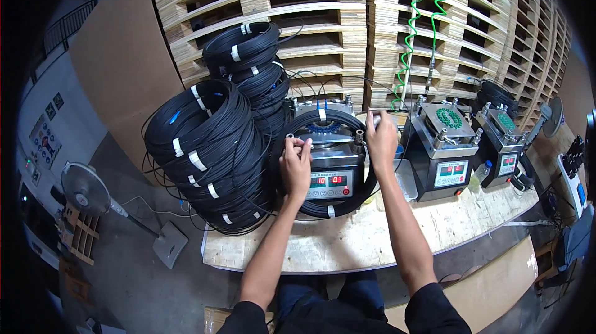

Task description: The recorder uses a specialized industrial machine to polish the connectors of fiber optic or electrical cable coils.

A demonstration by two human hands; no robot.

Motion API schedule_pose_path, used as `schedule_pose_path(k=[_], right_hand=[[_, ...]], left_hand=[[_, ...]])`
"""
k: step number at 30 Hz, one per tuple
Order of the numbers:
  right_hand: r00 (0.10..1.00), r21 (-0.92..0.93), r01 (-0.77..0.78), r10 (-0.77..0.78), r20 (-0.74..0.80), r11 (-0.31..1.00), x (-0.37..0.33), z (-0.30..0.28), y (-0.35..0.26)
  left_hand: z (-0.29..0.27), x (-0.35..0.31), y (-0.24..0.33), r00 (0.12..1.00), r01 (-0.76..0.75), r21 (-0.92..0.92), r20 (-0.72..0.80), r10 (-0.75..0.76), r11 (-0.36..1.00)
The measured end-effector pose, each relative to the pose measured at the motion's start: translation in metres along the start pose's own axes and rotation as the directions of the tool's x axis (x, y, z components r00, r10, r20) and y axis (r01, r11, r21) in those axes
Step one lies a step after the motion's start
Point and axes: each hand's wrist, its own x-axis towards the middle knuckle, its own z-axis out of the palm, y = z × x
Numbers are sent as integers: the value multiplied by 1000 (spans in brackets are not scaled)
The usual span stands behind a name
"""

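A black cable coil (347, 120) with white tape bands lies around the metal posts of a grey winding machine (329, 176) with red digit displays. My left hand (297, 161) pinches a white band on the coil's left side, next to a post. My right hand (380, 136) grips the coil's right side by another post. Both forearms reach up from the lower edge over the plywood bench (347, 241).
Stacks of finished black coils (211, 148) stand left of the machine. Two similar machines (442, 154) (503, 148) with green parts on top sit to the right. Wooden pallets (323, 17) and green spiral hoses (413, 30) stand behind. A fan (84, 188) stands on the floor at left.
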Motion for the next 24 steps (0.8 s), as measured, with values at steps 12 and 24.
schedule_pose_path(k=[12,24], right_hand=[[968,311,229,-250,29,923,-66,-28,19],[997,498,-74,60,44,864,-69,-18,11]], left_hand=[[-46,37,-13,914,-383,397,296,279,834],[-55,58,-10,850,-324,203,492,190,924]])
